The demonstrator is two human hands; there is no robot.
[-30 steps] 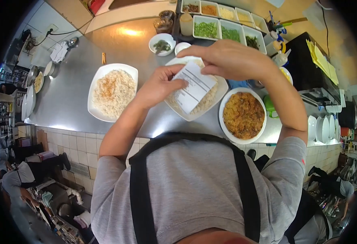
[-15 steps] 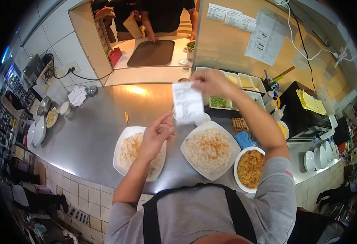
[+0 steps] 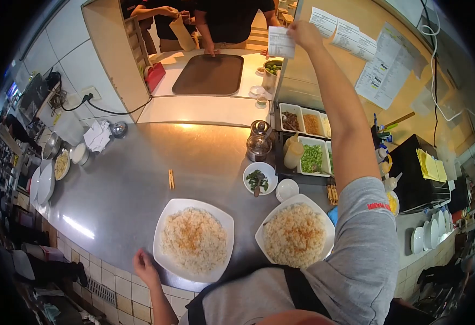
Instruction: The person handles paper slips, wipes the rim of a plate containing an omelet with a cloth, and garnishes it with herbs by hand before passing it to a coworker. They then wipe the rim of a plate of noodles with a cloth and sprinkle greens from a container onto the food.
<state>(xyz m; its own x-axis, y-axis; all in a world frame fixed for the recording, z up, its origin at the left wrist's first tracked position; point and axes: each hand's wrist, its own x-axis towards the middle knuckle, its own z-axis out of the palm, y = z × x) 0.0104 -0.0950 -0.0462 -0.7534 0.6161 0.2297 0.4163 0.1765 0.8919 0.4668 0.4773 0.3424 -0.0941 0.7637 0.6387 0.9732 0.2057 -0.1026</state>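
Observation:
My right hand point(image 3: 303, 33) is raised high and far, pinching a white paper ticket point(image 3: 281, 42) against the upper left edge of a brown board where other tickets point(image 3: 348, 36) hang. My left hand point(image 3: 146, 269) hangs low at the tiled front edge of the steel counter point(image 3: 123, 189), fingers loosely apart, holding nothing. Directly ahead of me sit two white square plates of rice, one on the left point(image 3: 193, 239) and one on the right point(image 3: 295, 234), partly hidden by my sleeve.
A small bowl of greens point(image 3: 259, 179), a small white bowl point(image 3: 287, 189), glass jars point(image 3: 259, 142) and a tray of garnish tubs point(image 3: 311, 146) stand behind the plates. A clothespin point(image 3: 171, 179) lies on the counter. Another person point(image 3: 215, 21) stands at the pass window by a brown tray point(image 3: 209, 74).
My right hand has lifted the ticket from above the plates up to the board. My left hand has let go of it and dropped to the counter's front edge.

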